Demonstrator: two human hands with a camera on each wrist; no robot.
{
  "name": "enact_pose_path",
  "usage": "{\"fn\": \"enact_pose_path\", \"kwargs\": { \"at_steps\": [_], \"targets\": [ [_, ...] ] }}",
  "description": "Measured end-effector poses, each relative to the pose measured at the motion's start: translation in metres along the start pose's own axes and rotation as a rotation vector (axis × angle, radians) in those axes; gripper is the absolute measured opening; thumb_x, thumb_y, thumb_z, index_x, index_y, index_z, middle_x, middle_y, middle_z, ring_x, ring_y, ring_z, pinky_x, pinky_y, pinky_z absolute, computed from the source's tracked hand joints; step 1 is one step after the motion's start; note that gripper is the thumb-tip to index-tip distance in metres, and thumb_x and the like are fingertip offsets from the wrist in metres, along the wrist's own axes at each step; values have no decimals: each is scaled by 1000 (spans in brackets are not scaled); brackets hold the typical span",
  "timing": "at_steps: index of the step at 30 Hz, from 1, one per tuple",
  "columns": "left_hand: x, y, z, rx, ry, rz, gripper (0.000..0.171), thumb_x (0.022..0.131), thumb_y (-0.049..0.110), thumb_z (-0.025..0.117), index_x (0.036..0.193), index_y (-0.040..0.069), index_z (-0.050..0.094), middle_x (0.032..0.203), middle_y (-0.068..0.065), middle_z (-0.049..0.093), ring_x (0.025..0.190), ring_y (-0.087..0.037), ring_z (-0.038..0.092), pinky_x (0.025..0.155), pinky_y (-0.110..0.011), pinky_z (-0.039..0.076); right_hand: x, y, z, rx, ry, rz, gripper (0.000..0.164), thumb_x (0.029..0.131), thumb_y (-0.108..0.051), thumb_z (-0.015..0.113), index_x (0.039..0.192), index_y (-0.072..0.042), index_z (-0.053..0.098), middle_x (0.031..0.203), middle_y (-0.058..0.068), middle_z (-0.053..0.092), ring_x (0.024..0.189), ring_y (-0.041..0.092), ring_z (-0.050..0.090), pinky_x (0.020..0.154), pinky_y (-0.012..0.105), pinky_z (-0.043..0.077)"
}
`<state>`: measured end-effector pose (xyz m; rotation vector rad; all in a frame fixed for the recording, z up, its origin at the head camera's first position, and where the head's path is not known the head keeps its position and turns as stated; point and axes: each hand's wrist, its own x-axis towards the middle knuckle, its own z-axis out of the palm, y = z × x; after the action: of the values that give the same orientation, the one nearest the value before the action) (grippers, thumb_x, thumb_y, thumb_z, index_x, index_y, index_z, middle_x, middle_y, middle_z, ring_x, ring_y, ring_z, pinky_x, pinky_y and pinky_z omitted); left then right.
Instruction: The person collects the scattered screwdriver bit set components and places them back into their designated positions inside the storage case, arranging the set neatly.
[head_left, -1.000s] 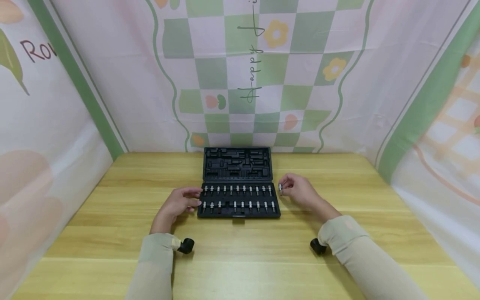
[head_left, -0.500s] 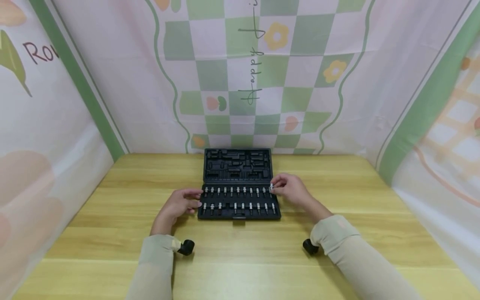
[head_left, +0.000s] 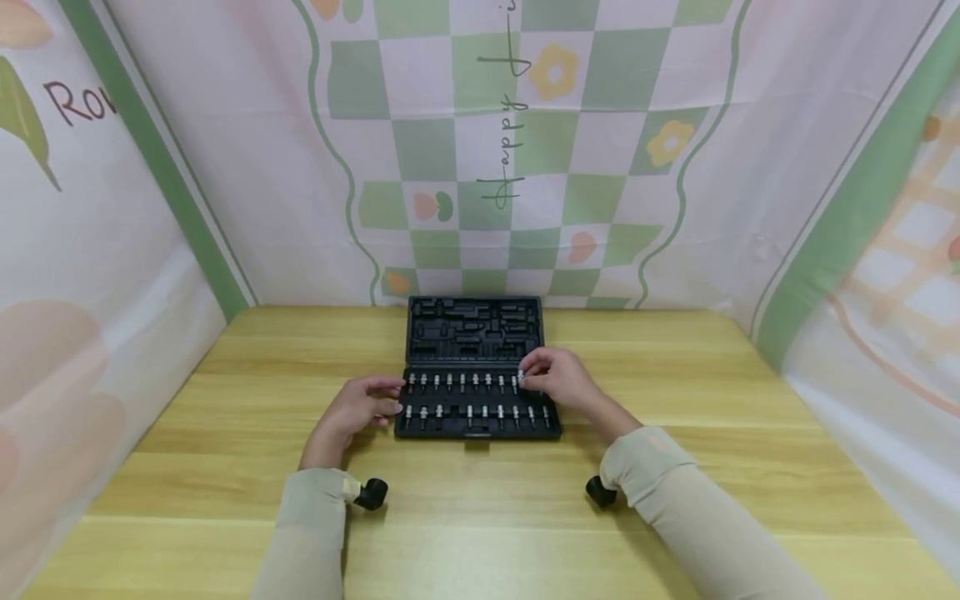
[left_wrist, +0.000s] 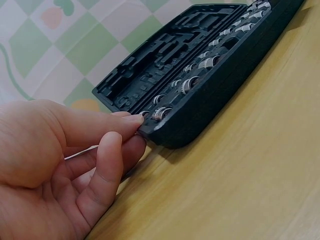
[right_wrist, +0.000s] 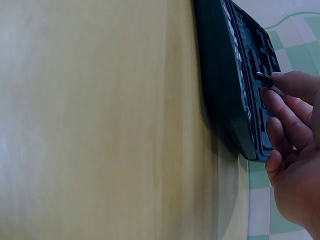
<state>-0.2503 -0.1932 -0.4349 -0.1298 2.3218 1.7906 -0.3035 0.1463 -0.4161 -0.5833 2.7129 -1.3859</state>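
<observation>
A black plastic case lies open on the table, with two rows of silver-topped bit sockets in its near half. In the lower row, an empty slot shows left of the middle. My right hand pinches a bit socket between thumb and fingertips over the right part of the upper row, covering some sockets there. The right wrist view shows that bit socket as a dark piece with a bright end. At the case's left edge rests my left hand, fingers relaxed, fingertips touching the corner.
The case's lid, moulded with recesses, leans back near the patterned cloth behind the table. More cloth hangs at both sides. The wooden table extends in front of the case. A black camera sits at each wrist.
My right hand has moved left with the bit socket, from beside the case's right edge to over its upper row. My left hand stays at the left edge.
</observation>
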Motion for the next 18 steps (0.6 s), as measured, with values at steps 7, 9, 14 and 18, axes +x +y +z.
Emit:
{"fn": "enact_pose_path", "kwargs": {
  "at_steps": [7,9,14,18],
  "targets": [
    [0,-1,0,1,2,-4,42,88,-3,67,129,6,63,123,-16,58,85,-21,64,66,-32,54,1,-5,8,-6,-20,-20,12,82,-3,76,92,-1,68,80,3,67,76,18,62,68,32,48],
    [1,-1,0,-3,1,-9,42,89,-2,67,130,7,62,124,-16,58,85,-21,64,67,-31,54,2,-8,11,-12,-28,-20,12,82,-4,76,91,-2,68,80,3,67,76,17,62,68,32,49],
    [1,-1,0,0,-1,-7,43,89,-1,67,131,8,62,124,-15,58,85,-20,64,67,-31,54,5,-15,18,-27,-64,-26,11,83,-5,75,92,-4,68,81,1,68,77,16,63,69,32,50],
    [2,-1,0,2,-6,-4,44,89,-1,67,131,8,61,125,-15,58,86,-20,64,67,-32,54,6,-20,24,-37,-87,-22,11,84,-5,75,92,-5,69,81,0,67,78,16,63,69,33,50]
  ]
}}
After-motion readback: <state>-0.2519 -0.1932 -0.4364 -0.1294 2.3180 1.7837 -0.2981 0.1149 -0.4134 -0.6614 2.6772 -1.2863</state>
